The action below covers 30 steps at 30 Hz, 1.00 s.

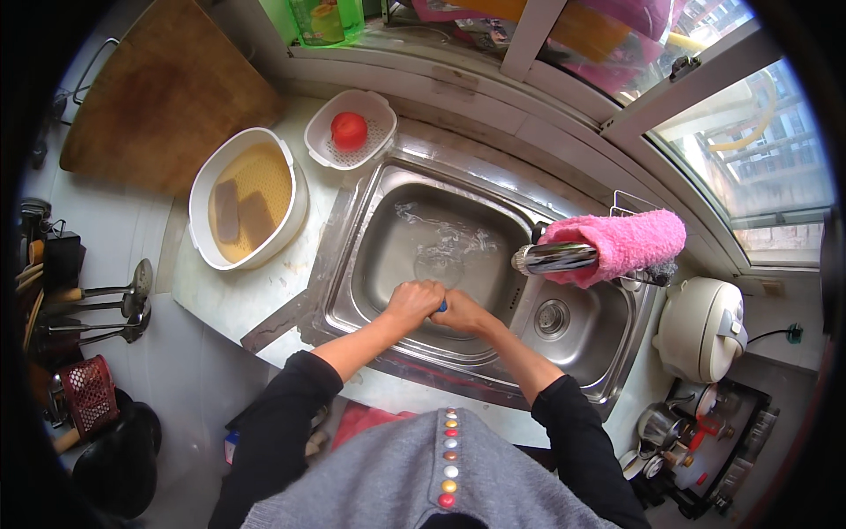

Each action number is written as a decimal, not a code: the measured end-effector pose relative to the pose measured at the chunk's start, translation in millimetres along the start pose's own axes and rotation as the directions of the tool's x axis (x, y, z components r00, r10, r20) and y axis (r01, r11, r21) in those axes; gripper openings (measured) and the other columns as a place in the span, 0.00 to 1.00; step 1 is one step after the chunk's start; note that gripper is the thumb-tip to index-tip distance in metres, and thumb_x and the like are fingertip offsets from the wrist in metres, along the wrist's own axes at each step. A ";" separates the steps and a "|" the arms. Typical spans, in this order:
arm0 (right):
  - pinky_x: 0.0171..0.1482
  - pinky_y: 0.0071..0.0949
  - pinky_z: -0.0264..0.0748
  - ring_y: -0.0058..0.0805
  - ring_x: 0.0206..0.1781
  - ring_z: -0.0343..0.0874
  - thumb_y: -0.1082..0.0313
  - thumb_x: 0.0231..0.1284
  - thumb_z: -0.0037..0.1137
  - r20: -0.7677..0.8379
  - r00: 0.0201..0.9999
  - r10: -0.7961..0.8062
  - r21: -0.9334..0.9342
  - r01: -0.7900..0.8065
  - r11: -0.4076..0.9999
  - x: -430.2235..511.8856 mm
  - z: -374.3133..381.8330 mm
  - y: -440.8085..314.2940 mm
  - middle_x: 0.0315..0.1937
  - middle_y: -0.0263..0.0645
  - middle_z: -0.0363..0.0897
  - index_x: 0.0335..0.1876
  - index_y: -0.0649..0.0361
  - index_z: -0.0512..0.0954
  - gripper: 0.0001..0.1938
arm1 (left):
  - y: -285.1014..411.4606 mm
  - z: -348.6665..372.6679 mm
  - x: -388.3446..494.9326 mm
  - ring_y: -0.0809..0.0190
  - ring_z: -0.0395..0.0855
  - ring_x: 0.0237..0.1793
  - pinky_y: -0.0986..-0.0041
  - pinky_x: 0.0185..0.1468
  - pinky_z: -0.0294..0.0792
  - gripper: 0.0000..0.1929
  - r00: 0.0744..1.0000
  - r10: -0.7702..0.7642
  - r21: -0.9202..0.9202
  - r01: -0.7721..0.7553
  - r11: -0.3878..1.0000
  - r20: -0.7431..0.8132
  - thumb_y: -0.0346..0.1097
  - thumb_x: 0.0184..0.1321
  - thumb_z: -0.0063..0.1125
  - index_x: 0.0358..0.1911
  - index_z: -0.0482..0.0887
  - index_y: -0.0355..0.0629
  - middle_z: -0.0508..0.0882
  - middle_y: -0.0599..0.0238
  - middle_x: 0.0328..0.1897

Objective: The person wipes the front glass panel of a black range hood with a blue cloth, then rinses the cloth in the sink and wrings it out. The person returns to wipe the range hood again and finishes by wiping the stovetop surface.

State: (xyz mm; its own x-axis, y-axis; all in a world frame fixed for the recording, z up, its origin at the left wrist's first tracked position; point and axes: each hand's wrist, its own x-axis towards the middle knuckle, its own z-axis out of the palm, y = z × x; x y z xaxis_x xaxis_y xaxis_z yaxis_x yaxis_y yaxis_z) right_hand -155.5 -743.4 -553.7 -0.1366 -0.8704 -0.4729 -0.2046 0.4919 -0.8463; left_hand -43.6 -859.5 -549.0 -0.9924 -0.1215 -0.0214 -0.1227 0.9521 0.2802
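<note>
Both fists meet over the large basin of a stainless steel sink (370,278). Between them shows a bit of a small blue item (443,306), mostly hidden by the fingers, so its kind is unclear. My left hand (413,303) is closed around it from the left, and my right hand (462,312) grips it from the right. Below the hands, clear water (449,241) with ripples covers the basin's floor. To the right, a chrome faucet (558,258) wrapped in a pink fluffy towel (641,241) reaches over the divider. The smaller basin (588,330) has a strainer drain (551,317).
Left of the sink stands a white basin (197,225) with yellowish liquid and two brownish slabs (227,211). Behind it are a white colander (319,142) holding a tomato (349,131) and a wooden cutting board (165,92). A rice cooker (694,327) sits at right.
</note>
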 end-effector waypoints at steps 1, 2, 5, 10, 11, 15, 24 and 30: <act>0.40 0.40 0.76 0.46 0.35 0.84 0.62 0.44 0.61 -0.047 0.998 -0.040 -0.116 0.034 0.993 0.9 0.6 3.7 0.30 0.52 0.83 0.34 0.66 0.79 0.14 | 1.3 1.1 1.9 0.51 0.85 0.23 0.64 0.25 0.76 0.04 0.999 -0.039 0.010 0.039 0.999 0.022 0.29 0.48 0.57 0.27 0.77 0.40 0.82 0.55 0.21; 0.42 0.41 0.77 0.49 0.37 0.83 0.62 0.44 0.61 -0.083 0.993 -0.083 -0.172 0.068 0.983 2.5 2.1 6.4 0.31 0.54 0.82 0.36 0.66 0.79 0.15 | 2.3 2.2 2.8 0.50 0.85 0.24 0.63 0.25 0.77 0.04 0.998 -0.052 -0.018 0.053 0.998 0.039 0.29 0.48 0.58 0.28 0.78 0.40 0.83 0.54 0.22; 0.44 0.45 0.77 0.55 0.40 0.82 0.60 0.45 0.64 -0.162 0.978 -0.130 -0.334 0.070 0.940 2.9 6.5 11.9 0.34 0.58 0.81 0.40 0.65 0.78 0.18 | 5.9 7.8 5.4 0.49 0.86 0.26 0.62 0.27 0.77 0.05 0.989 -0.110 -0.076 0.118 0.990 0.098 0.29 0.47 0.59 0.28 0.79 0.39 0.84 0.51 0.23; 0.44 0.50 0.76 0.58 0.41 0.80 0.62 0.48 0.63 -0.257 0.966 0.016 -0.432 -0.130 0.892 -0.8 15.1 13.3 0.34 0.57 0.81 0.44 0.64 0.73 0.20 | 8.6 17.0 5.0 0.47 0.86 0.27 0.59 0.30 0.77 0.07 0.972 -0.174 -0.117 0.194 0.974 0.160 0.30 0.48 0.60 0.30 0.80 0.38 0.85 0.51 0.25; 0.43 0.51 0.76 0.59 0.41 0.80 0.63 0.48 0.63 -0.292 0.956 -0.035 -0.435 -0.100 0.895 -1.1 16.6 13.0 0.34 0.56 0.82 0.44 0.63 0.73 0.19 | 8.9 17.9 5.3 0.47 0.86 0.27 0.59 0.30 0.77 0.06 0.973 -0.182 -0.118 0.199 0.973 0.141 0.30 0.48 0.60 0.30 0.80 0.38 0.85 0.51 0.25; 0.42 0.50 0.77 0.56 0.39 0.81 0.67 0.48 0.62 -0.374 0.923 -0.089 -0.435 -0.090 0.896 -0.2 21.4 11.0 0.32 0.54 0.82 0.42 0.63 0.73 0.16 | 9.4 18.6 7.5 0.47 0.87 0.29 0.58 0.30 0.77 0.05 0.960 -0.251 -0.106 0.265 0.958 0.127 0.30 0.50 0.58 0.30 0.80 0.39 0.85 0.50 0.26; 0.40 0.46 0.79 0.51 0.38 0.83 0.74 0.47 0.59 -0.312 0.948 -0.061 -0.465 -0.096 0.880 2.6 26.3 10.9 0.32 0.51 0.83 0.39 0.62 0.76 0.11 | 8.2 21.2 2.3 0.46 0.87 0.32 0.56 0.33 0.76 0.05 0.917 -0.318 -0.071 0.343 0.937 0.243 0.28 0.52 0.55 0.32 0.82 0.39 0.86 0.50 0.29; 0.38 0.45 0.80 0.49 0.36 0.84 0.74 0.49 0.56 -0.261 0.960 -0.099 -0.590 -0.077 0.804 5.4 24.1 17.1 0.30 0.49 0.84 0.36 0.60 0.79 0.08 | 16.5 22.0 -0.2 0.42 0.85 0.41 0.54 0.44 0.76 0.08 0.811 -0.442 -0.173 0.533 0.828 0.383 0.28 0.52 0.55 0.34 0.86 0.38 0.86 0.46 0.35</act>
State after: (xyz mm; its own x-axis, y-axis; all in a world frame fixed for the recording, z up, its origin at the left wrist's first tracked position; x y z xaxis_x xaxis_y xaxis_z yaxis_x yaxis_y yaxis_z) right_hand -136.3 -740.2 -576.6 -0.3638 -0.8796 -0.3065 -0.7254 0.4740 -0.4992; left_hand -45.8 -837.6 -565.5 -0.7562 -0.4120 -0.5083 -0.6280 0.6753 0.3868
